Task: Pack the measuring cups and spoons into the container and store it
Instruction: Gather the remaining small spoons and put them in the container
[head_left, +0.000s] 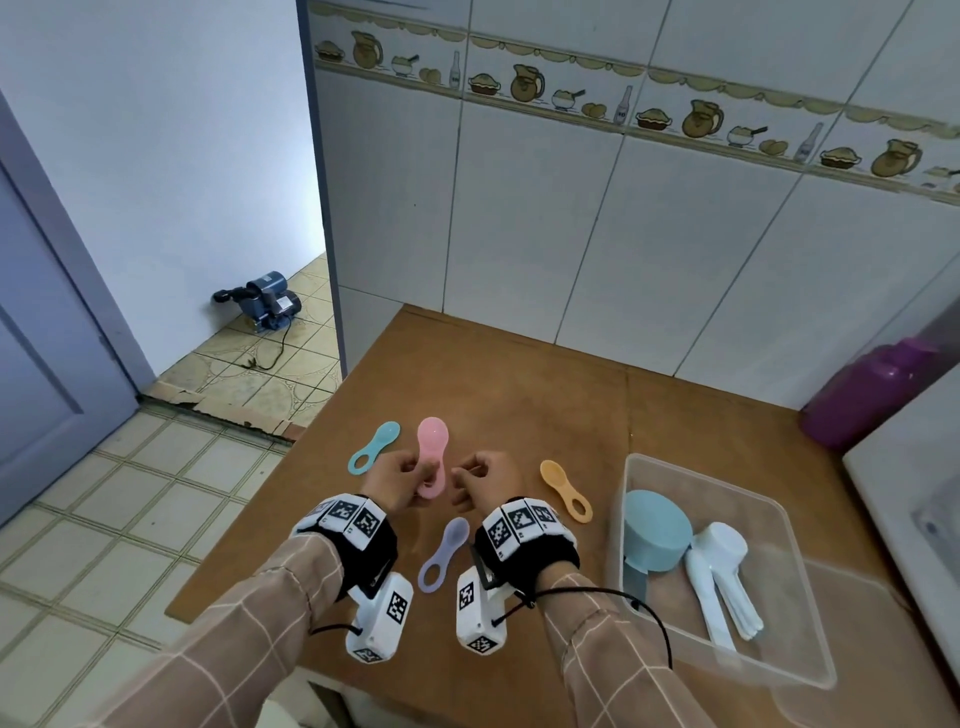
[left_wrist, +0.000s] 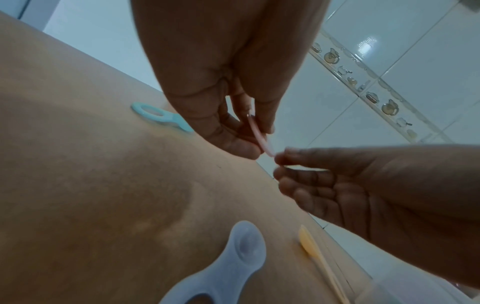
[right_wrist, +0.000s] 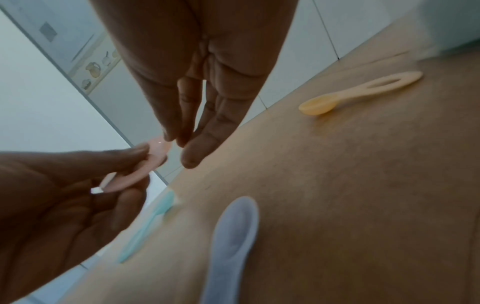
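Left hand (head_left: 402, 480) pinching pink spoon (head_left: 432, 457) by its looped handle end, thumb and fingers closed on the ring; spoon lifted off the table (head_left: 519, 374), bowl end pointing away toward the tiled wall, long axis running roughly front to back. Right hand (head_left: 483, 478) just beside it, fingers curled in, tips close to the handle's lower edge; right wrist view shows the fingertips (right_wrist: 189, 158) near the pink ring but contact not clear. Nothing visibly held in that grip.

Container (head_left: 810, 670) well to the right of both hands, lid off, with a blue cup (head_left: 657, 530) and white cups (head_left: 719, 566) already inside. Right hand the nearer of the two to it; pink spoon lies between the hands, so a pass from left to right looks the likely step, then a carry rightward over the rim. Judged, not seen.

Still loose on the table: teal spoon (head_left: 374, 447) to the left of the left hand, orange spoon (head_left: 566, 488) between right hand and container, lilac spoon (head_left: 444, 556) near the wrists, ring end toward the person. Four spoons yet to pack, so roughly midway; storing not begun.

Purple bottle (head_left: 872, 395) at the far right against the wall, clear of the path.
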